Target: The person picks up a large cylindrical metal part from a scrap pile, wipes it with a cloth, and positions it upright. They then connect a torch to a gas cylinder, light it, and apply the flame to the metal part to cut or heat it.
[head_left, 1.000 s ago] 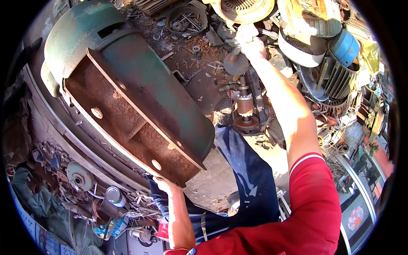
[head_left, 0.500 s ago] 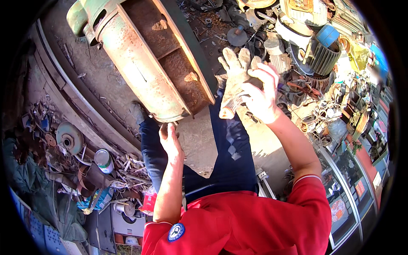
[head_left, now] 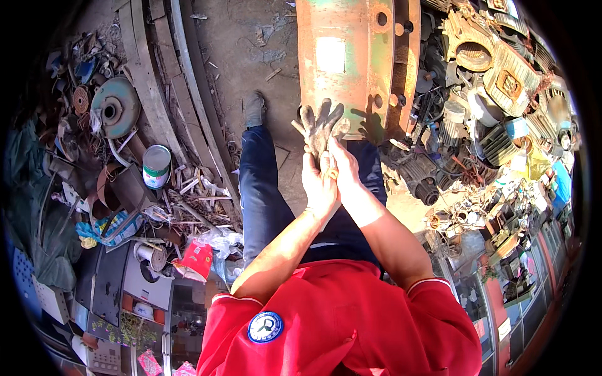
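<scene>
A soiled, greyish work glove point(head_left: 321, 128) is held up in front of me, its fingers spread and pointing away. My left hand point(head_left: 318, 182) is closed around the lower part of the glove, near the cuff. Pressed against it from the right, my right hand point(head_left: 345, 164) also grips the glove at its side. Part of the cuff is hidden between my hands. Just beyond the glove's fingers lies the end of a large, rusty green metal housing point(head_left: 338, 75) with holes along its flange.
Long metal beams point(head_left: 160, 75) run along the left. Beside them are a round metal flange point(head_left: 116, 106), a paint can point(head_left: 156, 167) and mixed scrap. Motor casings point(head_left: 473, 56) and metal parts pile up at the right. A red packet point(head_left: 195, 260) lies lower left.
My left hand has left the housing's end and taken hold of the glove too. The glove has come toward the middle. My view has turned, with the housing now farther right and more upright.
</scene>
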A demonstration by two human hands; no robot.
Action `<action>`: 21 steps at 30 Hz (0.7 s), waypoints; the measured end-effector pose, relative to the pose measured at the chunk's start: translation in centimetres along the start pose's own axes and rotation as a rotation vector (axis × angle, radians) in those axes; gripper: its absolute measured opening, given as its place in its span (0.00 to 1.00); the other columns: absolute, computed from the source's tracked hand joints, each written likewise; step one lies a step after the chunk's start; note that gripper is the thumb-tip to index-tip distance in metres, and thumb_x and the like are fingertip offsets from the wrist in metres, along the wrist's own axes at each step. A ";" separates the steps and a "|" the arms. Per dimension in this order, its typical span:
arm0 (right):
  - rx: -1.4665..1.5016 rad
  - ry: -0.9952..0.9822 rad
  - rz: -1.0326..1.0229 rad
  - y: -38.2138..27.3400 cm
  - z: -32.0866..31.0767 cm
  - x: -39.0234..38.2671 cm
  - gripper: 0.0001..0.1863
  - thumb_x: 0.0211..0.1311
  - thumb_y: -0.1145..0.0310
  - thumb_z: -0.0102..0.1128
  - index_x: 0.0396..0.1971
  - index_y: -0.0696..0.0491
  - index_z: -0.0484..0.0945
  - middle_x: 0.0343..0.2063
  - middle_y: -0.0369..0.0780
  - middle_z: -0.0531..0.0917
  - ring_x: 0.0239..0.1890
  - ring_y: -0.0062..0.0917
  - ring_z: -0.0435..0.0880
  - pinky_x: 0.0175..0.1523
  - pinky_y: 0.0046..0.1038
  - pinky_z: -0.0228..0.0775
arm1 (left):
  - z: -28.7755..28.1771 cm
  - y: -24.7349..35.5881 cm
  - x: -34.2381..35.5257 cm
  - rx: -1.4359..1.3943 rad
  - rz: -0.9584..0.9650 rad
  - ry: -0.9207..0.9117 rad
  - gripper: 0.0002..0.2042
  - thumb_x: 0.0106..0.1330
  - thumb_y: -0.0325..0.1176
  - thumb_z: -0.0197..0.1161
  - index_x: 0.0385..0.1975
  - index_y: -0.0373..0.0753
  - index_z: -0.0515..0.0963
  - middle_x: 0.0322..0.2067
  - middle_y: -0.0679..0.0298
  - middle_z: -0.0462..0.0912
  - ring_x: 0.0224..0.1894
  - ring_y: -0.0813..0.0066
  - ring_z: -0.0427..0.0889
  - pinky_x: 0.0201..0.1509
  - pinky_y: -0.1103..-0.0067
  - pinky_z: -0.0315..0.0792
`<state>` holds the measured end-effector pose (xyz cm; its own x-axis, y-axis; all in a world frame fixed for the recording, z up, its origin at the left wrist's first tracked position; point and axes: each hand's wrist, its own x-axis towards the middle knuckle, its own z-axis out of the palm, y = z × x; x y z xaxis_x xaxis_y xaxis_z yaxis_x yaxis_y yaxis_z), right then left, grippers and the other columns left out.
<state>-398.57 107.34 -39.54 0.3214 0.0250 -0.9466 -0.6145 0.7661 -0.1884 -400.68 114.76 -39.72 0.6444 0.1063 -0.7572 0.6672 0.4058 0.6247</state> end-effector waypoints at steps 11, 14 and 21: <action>-0.531 0.077 -0.046 9.6 5.9 3.0 0.24 0.72 0.70 0.55 0.65 0.53 0.67 0.55 0.38 0.77 0.55 0.23 0.76 0.60 0.28 0.69 | -12.2 -2.5 4.2 0.312 0.092 0.061 0.18 0.68 0.28 0.58 0.56 0.29 0.70 0.54 0.40 0.72 0.58 0.44 0.72 0.63 0.63 0.68; -0.638 0.283 -0.052 8.8 3.1 7.7 0.19 0.72 0.71 0.53 0.60 0.54 0.72 0.50 0.38 0.80 0.47 0.24 0.81 0.50 0.25 0.77 | -12.1 -2.0 2.7 0.440 0.023 0.060 0.26 0.66 0.26 0.60 0.64 0.30 0.66 0.63 0.40 0.64 0.65 0.42 0.66 0.68 0.63 0.65; -0.950 0.007 0.140 9.4 7.0 8.0 0.23 0.69 0.67 0.58 0.62 0.55 0.72 0.50 0.37 0.79 0.54 0.23 0.77 0.58 0.27 0.71 | -15.7 1.0 5.1 0.415 0.204 0.108 0.27 0.58 0.22 0.66 0.60 0.33 0.70 0.53 0.48 0.75 0.53 0.54 0.77 0.57 0.69 0.73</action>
<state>-396.73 119.20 -47.05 0.1982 0.0703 -0.9776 -0.9754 -0.0839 -0.2038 -402.55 129.96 -45.92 0.7499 0.2487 -0.6130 0.6382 -0.0280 0.7694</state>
